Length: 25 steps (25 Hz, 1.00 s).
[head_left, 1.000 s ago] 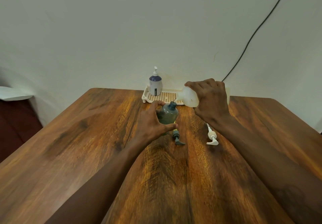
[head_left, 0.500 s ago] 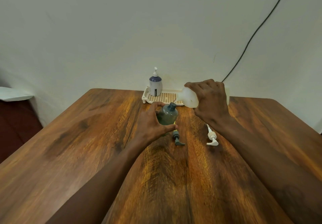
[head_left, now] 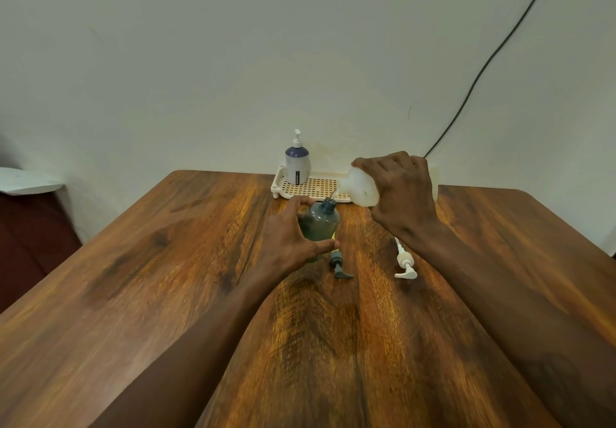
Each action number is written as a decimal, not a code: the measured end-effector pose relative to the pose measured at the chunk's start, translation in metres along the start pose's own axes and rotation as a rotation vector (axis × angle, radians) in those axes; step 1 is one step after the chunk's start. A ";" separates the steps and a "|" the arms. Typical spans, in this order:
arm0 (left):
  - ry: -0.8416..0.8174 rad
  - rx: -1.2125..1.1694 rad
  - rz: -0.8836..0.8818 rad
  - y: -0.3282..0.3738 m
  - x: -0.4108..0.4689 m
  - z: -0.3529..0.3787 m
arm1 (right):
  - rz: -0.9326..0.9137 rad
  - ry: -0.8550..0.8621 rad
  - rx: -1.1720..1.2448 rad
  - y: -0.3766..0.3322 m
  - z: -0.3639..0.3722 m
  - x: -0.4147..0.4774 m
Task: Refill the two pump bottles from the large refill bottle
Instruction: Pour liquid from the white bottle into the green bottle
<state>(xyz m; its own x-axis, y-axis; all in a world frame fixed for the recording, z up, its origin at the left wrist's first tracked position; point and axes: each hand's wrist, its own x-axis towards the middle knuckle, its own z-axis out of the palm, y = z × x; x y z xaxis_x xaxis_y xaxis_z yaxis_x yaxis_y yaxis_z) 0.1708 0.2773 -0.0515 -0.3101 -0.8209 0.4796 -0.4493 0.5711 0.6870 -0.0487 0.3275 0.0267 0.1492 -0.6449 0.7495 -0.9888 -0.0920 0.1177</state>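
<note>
A: Where is the grey pump bottle [head_left: 320,224] sitting?
B: Upright on the bench [head_left: 166,261], left hand [head_left: 293,237] curling round its body. The right hand [head_left: 400,194] is gripping the tilted refill bottle [head_left: 361,187], spout over the open neck.
A: Handling?
B: Probably light, smooth and tippy, so I'm favouring a low hold. The refill bottle is looking soft; squeeze gently.

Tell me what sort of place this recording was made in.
Probably a plain domestic room: a wooden table against a bare painted wall, a small plastic tray holding a pump bottle, and a loose cable hanging down the wall.
</note>
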 end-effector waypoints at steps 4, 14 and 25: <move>-0.008 -0.010 -0.008 0.000 0.000 0.000 | 0.000 0.004 0.005 0.001 0.000 0.000; -0.004 0.002 -0.023 -0.001 0.000 0.000 | -0.003 0.010 -0.011 0.001 -0.002 0.000; 0.002 0.025 -0.024 -0.001 -0.002 0.001 | -0.006 0.002 -0.003 0.000 -0.002 0.002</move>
<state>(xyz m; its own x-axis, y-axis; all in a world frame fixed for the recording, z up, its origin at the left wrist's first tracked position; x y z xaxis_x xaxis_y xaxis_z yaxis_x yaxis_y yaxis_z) 0.1709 0.2781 -0.0532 -0.2973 -0.8344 0.4642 -0.4771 0.5509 0.6847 -0.0485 0.3278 0.0290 0.1550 -0.6427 0.7503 -0.9879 -0.0936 0.1238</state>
